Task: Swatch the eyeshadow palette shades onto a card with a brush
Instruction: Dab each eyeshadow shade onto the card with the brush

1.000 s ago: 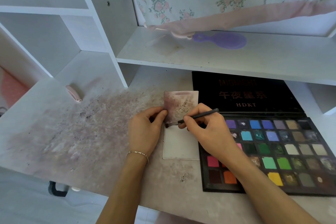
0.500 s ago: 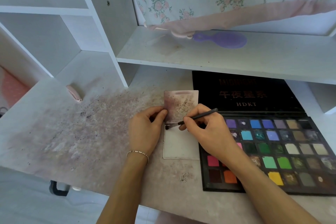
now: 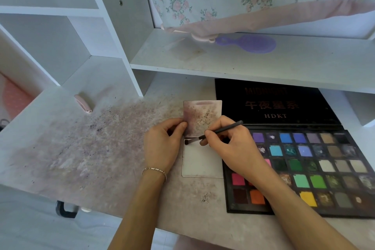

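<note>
A white card (image 3: 202, 160) lies flat on the stained desk, left of the open black eyeshadow palette (image 3: 316, 166) with its many coloured pans. Behind the card lies a second, powder-stained card (image 3: 202, 116). My right hand (image 3: 231, 144) pinches a thin dark brush (image 3: 215, 133), whose tip touches the white card's top left corner, where a dark mark shows. My left hand (image 3: 162, 146) rests at the cards' left edge, thumb and fingers at the stained card's lower left corner. My right forearm covers part of the palette.
The palette's black lid (image 3: 274, 103) lies open under a white shelf (image 3: 243, 63) holding a purple hairbrush (image 3: 249, 43). A small pink object (image 3: 83, 103) lies at the desk's back left. Floral fabric hangs behind. White shelf cubbies stand at the left.
The brush tip has slid slightly left along the top of the white card. Both hands otherwise stay in place.
</note>
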Tool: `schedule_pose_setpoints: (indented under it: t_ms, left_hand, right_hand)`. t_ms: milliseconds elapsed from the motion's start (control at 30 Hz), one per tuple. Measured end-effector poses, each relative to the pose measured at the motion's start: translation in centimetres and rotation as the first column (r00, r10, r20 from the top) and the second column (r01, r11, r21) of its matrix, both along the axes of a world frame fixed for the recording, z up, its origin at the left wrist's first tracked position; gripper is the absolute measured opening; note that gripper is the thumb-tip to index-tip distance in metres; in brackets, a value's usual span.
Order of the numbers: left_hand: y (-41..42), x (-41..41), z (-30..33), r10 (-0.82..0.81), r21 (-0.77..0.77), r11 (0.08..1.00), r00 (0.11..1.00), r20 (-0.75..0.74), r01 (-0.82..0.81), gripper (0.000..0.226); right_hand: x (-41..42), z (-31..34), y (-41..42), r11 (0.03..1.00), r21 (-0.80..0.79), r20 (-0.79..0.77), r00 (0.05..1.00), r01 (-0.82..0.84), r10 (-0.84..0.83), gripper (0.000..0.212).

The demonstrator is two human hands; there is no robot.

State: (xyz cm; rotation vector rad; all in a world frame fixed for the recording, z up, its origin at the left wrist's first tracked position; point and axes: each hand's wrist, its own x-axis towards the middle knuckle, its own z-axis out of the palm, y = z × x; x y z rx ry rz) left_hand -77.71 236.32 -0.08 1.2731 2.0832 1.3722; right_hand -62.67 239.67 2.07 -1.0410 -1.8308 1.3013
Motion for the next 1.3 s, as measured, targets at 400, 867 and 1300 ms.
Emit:
schedule_pose_setpoints:
  t_ms: [400, 867, 1300]
  left_hand:
    - [0.0, -0.1, -0.2, -0.005, 0.001, 1.0, 1.0, -0.016, 0.005, 0.01]
    - [0.1, -0.1, -0.2, -0.005, 0.006, 1.0, 1.0, -0.018, 0.005, 0.009]
    - [0.1, 0.0, -0.5, -0.005, 0.016, 1.0, 1.0, -0.023, 0.006, 0.01]
  right_hand:
    - [-0.1, 0.0, 0.0, 1.0, 0.011, 0.01, 1.0, 0.014, -0.015, 0.009]
    - [0.6, 0.3, 0.4, 0.998, -0.012, -0.242, 0.968, 0.066, -0.067, 0.015]
    - [7.5, 1.2, 1.2, 0.954, 0.069, -0.201, 0.941, 0.292, -0.273, 0.027]
